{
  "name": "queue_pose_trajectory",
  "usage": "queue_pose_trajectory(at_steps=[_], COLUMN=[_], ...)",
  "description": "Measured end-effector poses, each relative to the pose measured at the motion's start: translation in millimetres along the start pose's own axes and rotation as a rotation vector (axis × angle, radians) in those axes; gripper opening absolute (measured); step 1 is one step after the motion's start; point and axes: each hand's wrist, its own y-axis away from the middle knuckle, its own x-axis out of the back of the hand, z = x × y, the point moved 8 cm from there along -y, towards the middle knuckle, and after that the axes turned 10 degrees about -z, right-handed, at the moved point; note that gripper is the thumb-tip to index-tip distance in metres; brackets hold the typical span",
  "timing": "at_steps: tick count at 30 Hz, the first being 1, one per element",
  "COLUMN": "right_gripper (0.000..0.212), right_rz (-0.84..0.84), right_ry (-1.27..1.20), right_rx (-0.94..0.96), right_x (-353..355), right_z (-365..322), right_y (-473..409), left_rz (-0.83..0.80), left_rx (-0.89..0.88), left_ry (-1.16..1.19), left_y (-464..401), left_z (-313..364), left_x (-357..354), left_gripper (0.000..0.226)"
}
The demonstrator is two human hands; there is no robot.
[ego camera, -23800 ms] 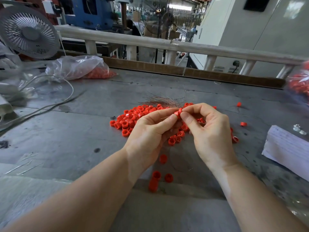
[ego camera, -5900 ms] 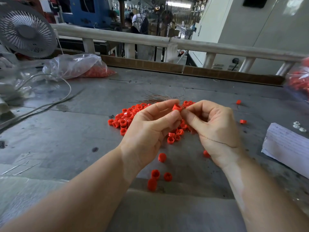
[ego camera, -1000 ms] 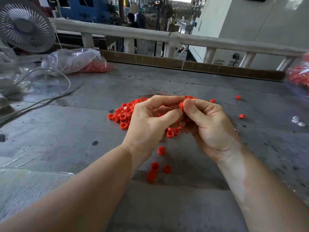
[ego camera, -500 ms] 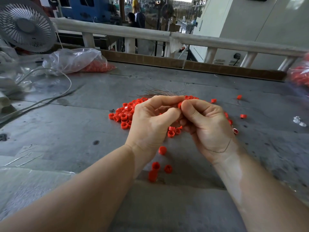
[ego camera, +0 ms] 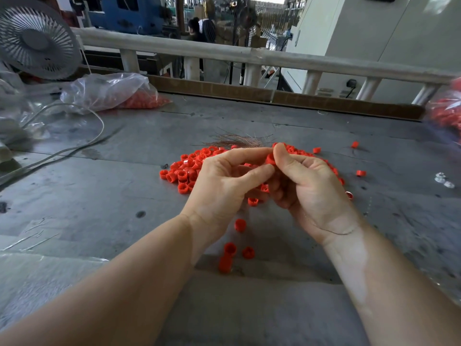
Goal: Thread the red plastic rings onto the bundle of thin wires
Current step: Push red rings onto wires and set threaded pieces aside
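Hands met at the centre of the frame over a grey workbench (ego camera: pixel 99 191), the left hand (ego camera: pixel 224 188) and the right hand (ego camera: pixel 306 186) touching at the fingertips and pinching a single red ring (ego camera: pixel 270 159) between them. Whether a wire already ran through that ring could not be told, since the fingers covered it.

Slippage looked the likeliest fault: the ring was small and smooth, and a loosened pinch could have dropped it among the loose red rings (ego camera: pixel 184 173) heaped just left of the hands. Strands of the thin wires (ego camera: pixel 237 141) fanned out stiffly just above the hands, and a splayed end might have caught on the ring's rim rather than passing through, or bent.

Rings appeared as short, bright red tubes with open bores, scattered across the middle of the frame, a few lying apart toward the lower centre and right. Wires were hair-fine and coppery, lying flat on the bench. A clear bag (ego camera: pixel 107 91) holding more red pieces sat at upper left, beside a fan (ego camera: pixel 37 38).
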Motion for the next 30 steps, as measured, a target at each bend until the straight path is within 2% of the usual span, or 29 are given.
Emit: queue_pose_trajectory(at_steps=[6,14,21,25,30], right_gripper=[0.043,0.039,0.034,0.044,0.034], right_rz=[-0.002,-0.012,-0.043,-0.07,-0.066], right_ry=[-0.004,0.013,-0.003,-0.008,-0.028], right_rx=[-0.004,-0.005,-0.013,-0.016,-0.001], right_x=[3.4,3.7,1.6,1.0,0.0], right_z=[-0.4,-2.1,-0.2,0.6,-1.7], right_y=[-0.6,-1.5,-1.3,-2.3,-2.3], left_rz=[0.031,0.042,0.048,0.037,0.003], left_rx=[0.039,0.051,0.023,0.04,0.068], left_ry=[0.076,0.044,0.007,0.047,0.092], left_y=[0.5,0.8,2.0,2.0,0.4], left_z=[-2.5,-4.0,0.3,-1.3,-4.7], left_x=[2.3,4.4,3.2,3.8,1.8], left_gripper=[0.026,0.034,0.028,0.027,0.028])
